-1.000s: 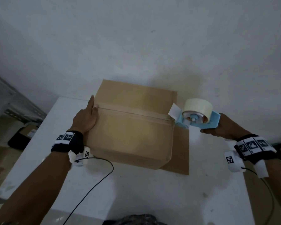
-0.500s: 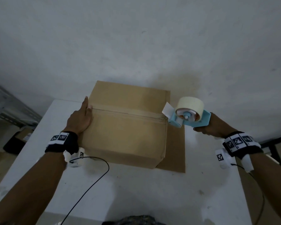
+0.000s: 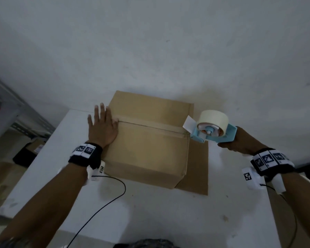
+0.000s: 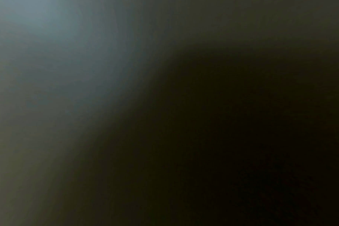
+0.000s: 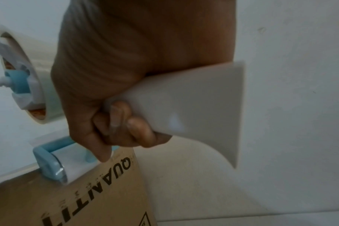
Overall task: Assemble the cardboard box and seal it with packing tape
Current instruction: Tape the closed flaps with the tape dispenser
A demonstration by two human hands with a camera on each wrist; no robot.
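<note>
A closed brown cardboard box (image 3: 147, 144) stands on the white table (image 3: 150, 212), with a strip of tape along its top seam. My left hand (image 3: 102, 127) lies flat with straight fingers on the box's left top edge, at the seam's end. My right hand (image 3: 240, 142) grips the handle of a light-blue tape dispenser (image 3: 213, 131) carrying a cream tape roll (image 3: 213, 119). The dispenser's nose touches the box's upper right edge at the seam. In the right wrist view my fingers (image 5: 114, 122) curl round the pale handle, and the roller (image 5: 68, 165) sits against the printed box side (image 5: 87, 198). The left wrist view is dark.
A flat piece of cardboard (image 3: 197, 172) lies under the box and sticks out to its right. A black cable (image 3: 104, 204) runs across the table from my left wrist. Metal shelving (image 3: 11, 111) and a black item stand off the table's left edge. A white wall rises behind.
My left hand has shifted from gripping the box's left edge to lying flat on top with straight fingers. The dispenser stays at the right end of the seam.
</note>
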